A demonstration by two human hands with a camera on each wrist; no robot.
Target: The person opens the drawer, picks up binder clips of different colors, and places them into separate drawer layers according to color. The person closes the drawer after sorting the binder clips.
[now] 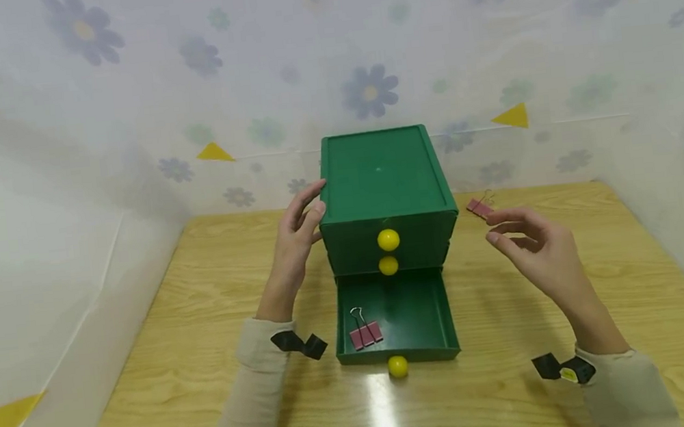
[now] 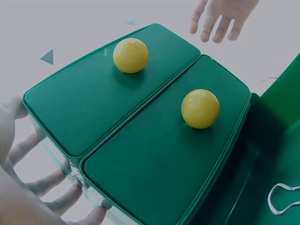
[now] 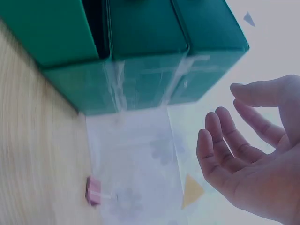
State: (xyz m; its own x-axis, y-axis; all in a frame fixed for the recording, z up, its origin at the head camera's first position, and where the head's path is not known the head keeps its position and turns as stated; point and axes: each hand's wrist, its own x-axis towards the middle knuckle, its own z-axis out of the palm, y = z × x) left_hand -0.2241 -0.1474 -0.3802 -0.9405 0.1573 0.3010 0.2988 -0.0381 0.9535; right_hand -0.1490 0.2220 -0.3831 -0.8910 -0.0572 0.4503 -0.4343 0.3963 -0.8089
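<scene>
A green drawer box (image 1: 383, 175) with yellow ball knobs stands on the table, its bottom drawer (image 1: 416, 309) pulled out. Inside that drawer lies a pink binder clip (image 1: 366, 335) with wire handles. My left hand (image 1: 296, 238) rests against the box's left side, fingers spread, as the left wrist view also shows. To the right of the box, my right hand (image 1: 537, 250) hovers with loosely bent fingers and nothing between them. A second pink binder clip (image 1: 480, 208) lies on the table just beyond its fingertips; in the right wrist view this clip (image 3: 93, 191) is apart from the hand.
The wooden table (image 1: 205, 336) runs back to a flower-patterned white sheet (image 1: 278, 61), which also hangs at both sides. Yellow triangles (image 1: 512, 116) are stuck on the sheet. The two upper drawers (image 2: 112, 89) are closed.
</scene>
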